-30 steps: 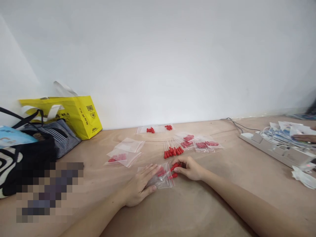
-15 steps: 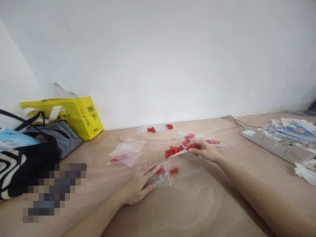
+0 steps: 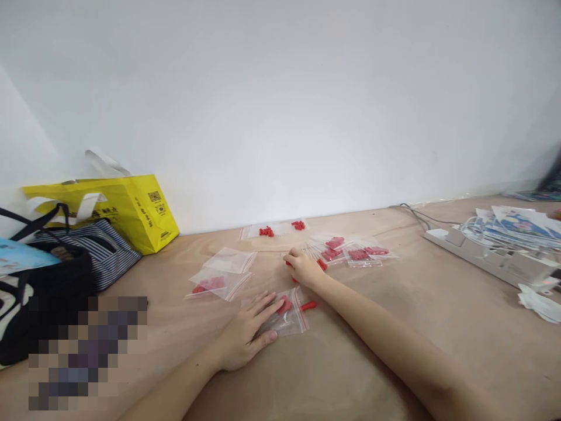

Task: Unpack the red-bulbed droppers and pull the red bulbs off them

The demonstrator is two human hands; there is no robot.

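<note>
My left hand lies flat with fingers stretched out, pressing on a small clear zip bag that holds a few red-capped droppers. One red-capped dropper sticks out at the bag's right edge. My right hand is curled, fingers closed, over the loose row of red-capped droppers a little farther back; what its fingers hold is hidden. More filled bags lie just right of that hand on the wooden table.
Other clear bags lie left of centre, and a strip with red pieces is by the wall. A yellow tote, striped bag and black bag sit at left. A white power strip with cables and papers is at right.
My right hand drew back from the bag, reached out to the filled bags on the right, then swung left onto the loose droppers. The left hand stayed on the bag.
</note>
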